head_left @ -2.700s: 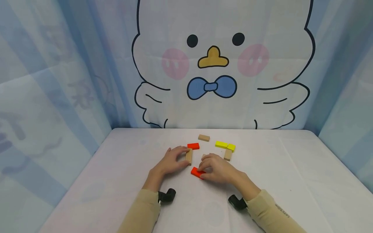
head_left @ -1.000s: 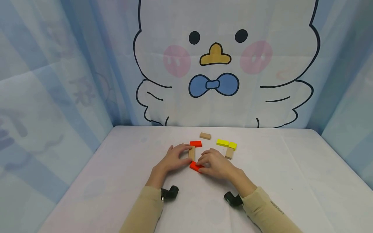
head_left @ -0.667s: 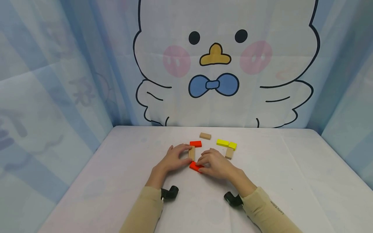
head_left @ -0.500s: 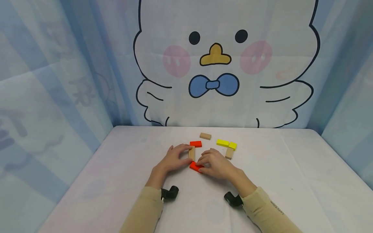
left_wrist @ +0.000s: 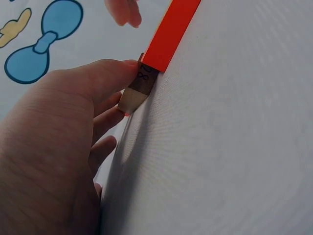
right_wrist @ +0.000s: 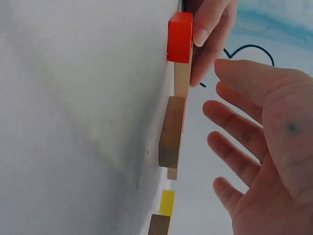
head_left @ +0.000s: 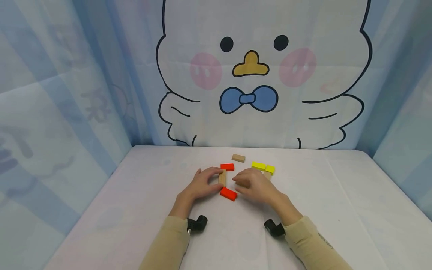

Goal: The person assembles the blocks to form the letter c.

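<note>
My left hand [head_left: 200, 184] pinches a plain wooden block [head_left: 222, 178] between thumb and fingertips on the table. A red block [head_left: 228, 194] lies slantwise against its near end, and another red block [head_left: 227, 167] touches or nearly touches its far end. Dark figures show on the wooden block's end [left_wrist: 142, 78] in the left wrist view. Just right of the near red block hovers my right hand [head_left: 259, 186], fingers spread and holding nothing. In the right wrist view a loose wooden block [right_wrist: 172, 132] lies beside that hand; the hand mostly hides it from the head camera.
Two yellow blocks [head_left: 258, 166] sit end to end at the right, with a wooden block [head_left: 267, 175] against them, partly behind my right hand. Farther back lies another wooden block [head_left: 238, 158]. A printed curtain [head_left: 249, 127] rises behind the white table [head_left: 303, 195].
The near red block was slid up to the held wooden block's near end. My right hand then let go of it and shifted slightly right, its fingers spreading. My left hand kept its grip.
</note>
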Motion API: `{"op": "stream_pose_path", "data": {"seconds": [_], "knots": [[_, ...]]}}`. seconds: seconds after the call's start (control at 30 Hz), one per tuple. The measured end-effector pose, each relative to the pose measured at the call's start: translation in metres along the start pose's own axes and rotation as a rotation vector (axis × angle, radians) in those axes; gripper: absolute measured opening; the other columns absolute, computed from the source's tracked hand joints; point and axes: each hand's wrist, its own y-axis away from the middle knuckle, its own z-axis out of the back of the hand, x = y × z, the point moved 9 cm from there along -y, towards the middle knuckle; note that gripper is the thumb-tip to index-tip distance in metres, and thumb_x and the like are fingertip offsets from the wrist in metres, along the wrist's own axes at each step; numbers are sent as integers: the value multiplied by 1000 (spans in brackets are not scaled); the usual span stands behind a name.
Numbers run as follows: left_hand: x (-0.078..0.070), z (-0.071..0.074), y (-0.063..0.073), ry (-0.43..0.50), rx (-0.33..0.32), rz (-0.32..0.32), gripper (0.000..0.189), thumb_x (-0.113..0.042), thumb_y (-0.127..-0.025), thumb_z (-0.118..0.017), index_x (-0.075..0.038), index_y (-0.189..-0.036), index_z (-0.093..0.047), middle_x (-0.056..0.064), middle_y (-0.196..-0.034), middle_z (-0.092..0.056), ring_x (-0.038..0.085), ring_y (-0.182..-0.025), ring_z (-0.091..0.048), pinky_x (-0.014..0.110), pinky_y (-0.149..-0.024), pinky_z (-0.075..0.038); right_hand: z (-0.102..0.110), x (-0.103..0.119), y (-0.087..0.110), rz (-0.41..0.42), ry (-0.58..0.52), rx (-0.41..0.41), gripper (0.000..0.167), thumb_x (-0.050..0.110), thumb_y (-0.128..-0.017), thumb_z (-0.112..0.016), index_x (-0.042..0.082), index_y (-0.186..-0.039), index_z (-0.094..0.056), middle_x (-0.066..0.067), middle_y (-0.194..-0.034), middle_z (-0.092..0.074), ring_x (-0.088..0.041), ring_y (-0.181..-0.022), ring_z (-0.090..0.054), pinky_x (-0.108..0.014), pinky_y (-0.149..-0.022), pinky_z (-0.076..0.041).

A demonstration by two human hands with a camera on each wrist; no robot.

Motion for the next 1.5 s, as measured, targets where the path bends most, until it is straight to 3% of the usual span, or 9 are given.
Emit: {"op": "stream_pose_path", "data": {"seconds": [0.3, 0.53, 0.67, 0.97, 1.5], "knots": [[-1, 1, 0, 7, -4, 7, 57, -38, -93, -67, -18, -145, -56, 4, -151, -48, 24, -145, -35, 55, -121, -5, 3, -21, 0, -128, 66, -16, 24, 18, -88, -80, 12, -111, -76, 0, -112, -71, -27, -114, -60, -47, -103, -47], [0, 0, -1, 7, -6, 5, 56, -38, -93, -67, -18, -145, -56, 4, -151, -49, 24, -144, -36, 55, -121, -6, 3, -28, 2, -164, 66, 13, 22, 16, -87, -80, 12, -109, -77, -2, -112, -70, -28, -115, -58, -49, -104, -45], [-1, 0, 0, 10, -1, 8, 56, -37, -94, -67, -18, -145, -56, 4, -151, -49, 24, -144, -36, 55, -121, -5, 3, -24, 1, -127, 75, 8, 18, 16, -86, -81, 13, -105, -78, -1, -110, -70, -27, -112, -59, -48, -103, -46], [-3, 2, 1, 12, -9, -3, 55, -37, -94, -67, -17, -144, -57, 5, -151, -49, 24, -143, -37, 57, -120, -7, 0, -1, 0, 61, 103, 39, 6, 15, -86, -81, 18, -91, -79, 3, -104, -69, -25, -108, -58, -49, -98, -46], [-4, 2, 1, -6, 2, -15, 57, -37, -93, -68, -17, -145, -56, 4, -151, -49, 23, -144, -36, 57, -120, -6, -9, 3, 2, 69, 87, 132, 4, 16, -89, -79, 19, -86, -78, -2, -111, -69, -30, -114, -55, -52, -104, -42]]}}
